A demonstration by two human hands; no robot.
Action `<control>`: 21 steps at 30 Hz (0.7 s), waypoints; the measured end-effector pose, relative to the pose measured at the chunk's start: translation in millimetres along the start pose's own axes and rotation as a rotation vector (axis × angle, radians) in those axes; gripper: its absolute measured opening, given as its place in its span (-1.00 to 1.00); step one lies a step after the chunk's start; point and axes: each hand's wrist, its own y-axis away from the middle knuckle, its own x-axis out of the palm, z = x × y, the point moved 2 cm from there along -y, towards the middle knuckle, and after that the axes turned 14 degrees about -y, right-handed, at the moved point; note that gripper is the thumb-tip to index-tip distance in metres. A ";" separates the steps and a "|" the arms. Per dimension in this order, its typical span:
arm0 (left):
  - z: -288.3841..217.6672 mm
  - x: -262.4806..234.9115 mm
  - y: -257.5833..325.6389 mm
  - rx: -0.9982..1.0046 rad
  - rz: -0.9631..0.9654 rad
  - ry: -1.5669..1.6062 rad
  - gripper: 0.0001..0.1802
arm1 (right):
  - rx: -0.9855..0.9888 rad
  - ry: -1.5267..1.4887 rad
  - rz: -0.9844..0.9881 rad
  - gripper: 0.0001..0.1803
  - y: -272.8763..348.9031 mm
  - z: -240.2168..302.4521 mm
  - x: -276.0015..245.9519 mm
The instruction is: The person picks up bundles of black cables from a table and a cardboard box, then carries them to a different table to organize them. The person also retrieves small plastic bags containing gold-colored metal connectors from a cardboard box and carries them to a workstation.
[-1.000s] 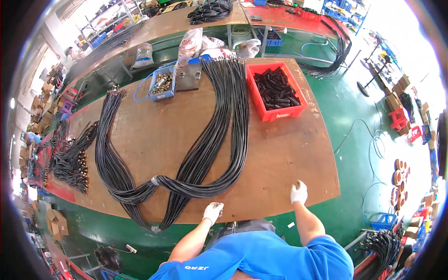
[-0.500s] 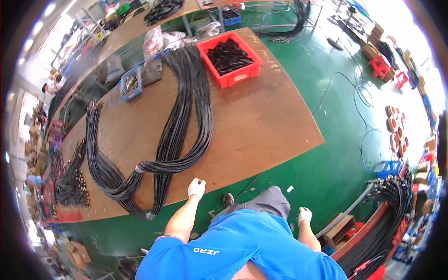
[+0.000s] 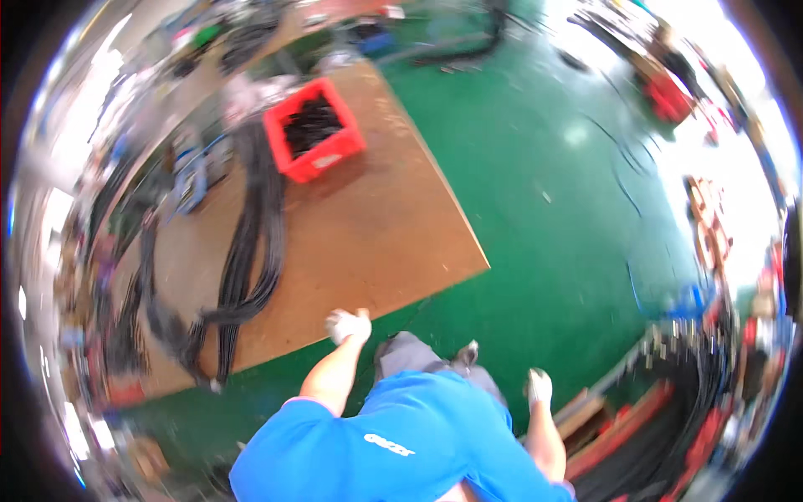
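Observation:
My left hand [image 3: 347, 325], in a white glove, hovers by the near edge of the brown table [image 3: 376, 243]. Its thumb stands apart from the fingers, and I see nothing in it. At my right side, over the green floor, hangs my right hand [image 3: 539, 386], also gloved; blur hides how its fingers lie. Left of my left hand, a long bundle of black cables [image 3: 251, 243] lies looped on the table. Farther back on the table sits a red plastic crate [image 3: 337, 161] holding small black parts [image 3: 314, 125].
A blue basket [image 3: 191, 186] is at the table's far left. To my lower right, a rack [image 3: 623, 435] holds black cables [image 3: 652, 460]. Round orange-brown reels [image 3: 707, 222] stand at the far right. Blue tubing [image 3: 633, 284] trails over the green floor [image 3: 519, 234].
My view has swung to the right, so the table, crate and cables sit farther left and look smeared. My feet have shifted in a step. Both hands remain away from the cables.

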 end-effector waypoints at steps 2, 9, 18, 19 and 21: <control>-72.5 -66.2 23.7 0.245 0.133 -0.024 0.07 | 0.115 -0.239 -0.098 -0.59 -34.3 -36.2 -46.0; -221.4 -75.5 30.5 -0.105 -0.063 0.185 0.03 | 0.350 -0.155 -0.080 -0.89 -139.0 20.2 -95.7; -255.0 -83.3 25.2 -0.116 -0.282 0.155 -0.16 | -0.062 0.173 0.178 -0.64 -240.3 293.7 -86.8; -256.7 -72.4 21.2 -0.127 -0.318 0.151 -0.18 | -0.099 0.145 0.140 -0.66 -258.5 319.0 -93.2; -270.7 -63.6 11.9 -0.263 -0.255 0.114 -0.18 | -0.069 0.092 0.047 -0.65 -299.4 369.2 -101.8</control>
